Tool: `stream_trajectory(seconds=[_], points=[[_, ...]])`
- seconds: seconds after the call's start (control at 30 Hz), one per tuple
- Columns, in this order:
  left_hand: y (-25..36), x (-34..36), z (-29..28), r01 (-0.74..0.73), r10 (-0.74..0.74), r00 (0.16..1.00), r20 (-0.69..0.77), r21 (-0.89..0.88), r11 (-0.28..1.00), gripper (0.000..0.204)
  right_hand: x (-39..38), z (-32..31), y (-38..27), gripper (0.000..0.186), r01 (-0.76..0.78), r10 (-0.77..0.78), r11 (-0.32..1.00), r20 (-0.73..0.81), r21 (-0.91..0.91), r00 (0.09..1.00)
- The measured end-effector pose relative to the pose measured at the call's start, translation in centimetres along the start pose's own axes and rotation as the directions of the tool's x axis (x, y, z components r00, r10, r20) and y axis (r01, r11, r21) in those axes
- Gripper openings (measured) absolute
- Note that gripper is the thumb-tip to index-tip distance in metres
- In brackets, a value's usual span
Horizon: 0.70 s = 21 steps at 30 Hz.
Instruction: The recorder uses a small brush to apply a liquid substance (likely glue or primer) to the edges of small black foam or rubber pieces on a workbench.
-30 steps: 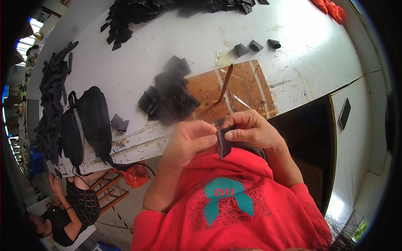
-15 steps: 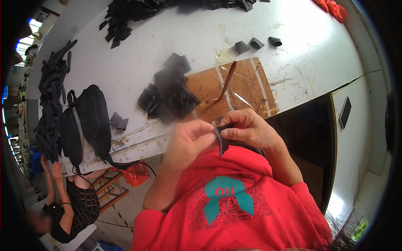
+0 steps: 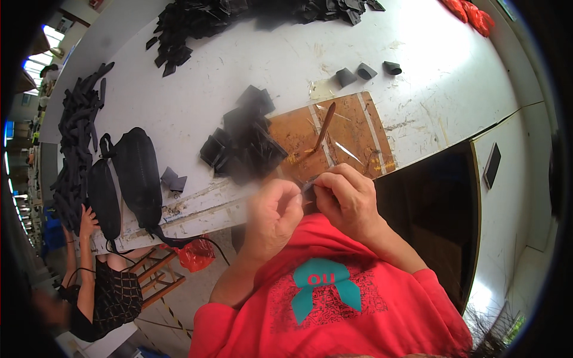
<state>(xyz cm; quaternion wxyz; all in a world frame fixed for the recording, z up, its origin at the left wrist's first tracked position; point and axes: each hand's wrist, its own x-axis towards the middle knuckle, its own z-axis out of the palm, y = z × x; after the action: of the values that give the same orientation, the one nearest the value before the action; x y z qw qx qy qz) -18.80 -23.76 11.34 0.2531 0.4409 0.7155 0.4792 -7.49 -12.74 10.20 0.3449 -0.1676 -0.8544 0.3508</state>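
L hand [image 3: 273, 209] + R hand [image 3: 346, 200] close together at chest, just off table edge [image 3: 197, 200]. Fingers pinch small dark piece [image 3: 308, 190] between them, mostly hidden. Held near body prob for fine fingerwork. Pile of black pieces [image 3: 242, 146] + brown board [image 3: 334, 137] near for easy reach.

White tabletop [image 3: 250, 65] carries a brown work board [image 3: 352, 128], heaps of black fabric pieces [image 3: 242, 146], and two black bags [image 3: 138, 173].
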Motion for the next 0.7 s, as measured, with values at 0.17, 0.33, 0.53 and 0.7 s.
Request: stream_trajectory(seconds=[0.17,0.33,0.53,0.7], points=[[0.0,-0.6,1.3,0.185,-0.24,0.971,-0.017,-0.585,0.79,0.014,-0.4,0.9,-0.4,0.019,0.056,-0.057,0.997,-0.009,-0.045,0.998],[-1.6,-0.5,3.0,0.099,-0.195,0.963,-0.188,-0.426,0.899,0.009,-0.5,0.8,-0.3,0.023,0.148,-0.148,0.978,0.005,-0.146,0.989],[-0.5,-0.2,3.7,0.11,-0.262,0.953,-0.15,-0.633,0.766,0.011,-0.5,0.6,-0.3,0.027,0.172,-0.185,0.95,-0.022,-0.261,0.983],[-1.1,-0.4,3.6,0.174,-0.267,0.964,0.0,-0.76,0.626,0.015,-0.3,0.2,-0.8,0.015,-0.16,0.161,0.987,-0.053,0.032,0.985]])
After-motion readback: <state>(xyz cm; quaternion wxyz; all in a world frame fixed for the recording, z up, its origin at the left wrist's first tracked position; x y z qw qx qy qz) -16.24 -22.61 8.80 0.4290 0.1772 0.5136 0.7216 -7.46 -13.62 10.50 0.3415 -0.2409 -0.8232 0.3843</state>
